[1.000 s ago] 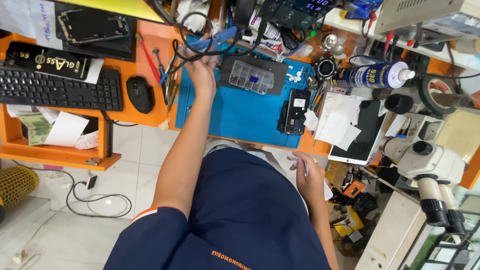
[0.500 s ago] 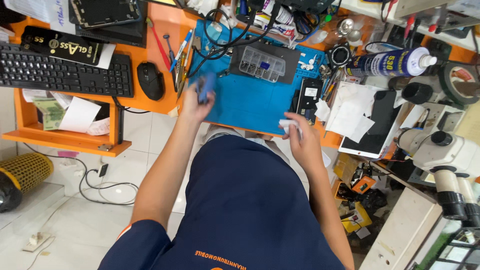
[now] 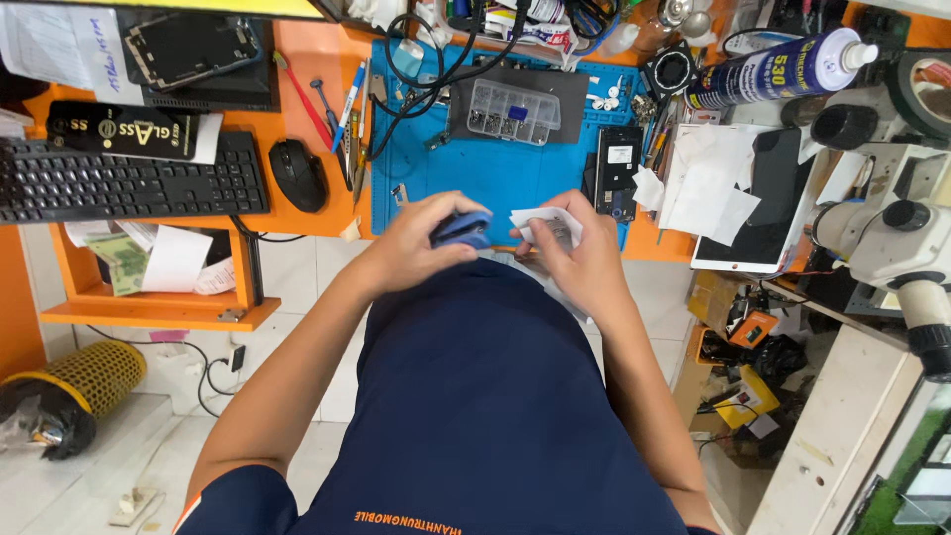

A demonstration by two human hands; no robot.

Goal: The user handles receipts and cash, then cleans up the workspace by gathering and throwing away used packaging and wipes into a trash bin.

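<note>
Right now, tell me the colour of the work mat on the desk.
The work mat is blue, seen best in the head view, on the orange desk.

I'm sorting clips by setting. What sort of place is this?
Most likely a phone repair bench: a blue work mat with a clear tray of small parts, an opened phone and a microscope beside it.

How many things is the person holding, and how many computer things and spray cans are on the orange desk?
Held blue thing: 1, in the left hand, a blue object
Held white paper piece: 1, in the right hand, white paper
Keyboards: 1
Computer mice: 1
Spray cans: 1
Total: 5
</note>
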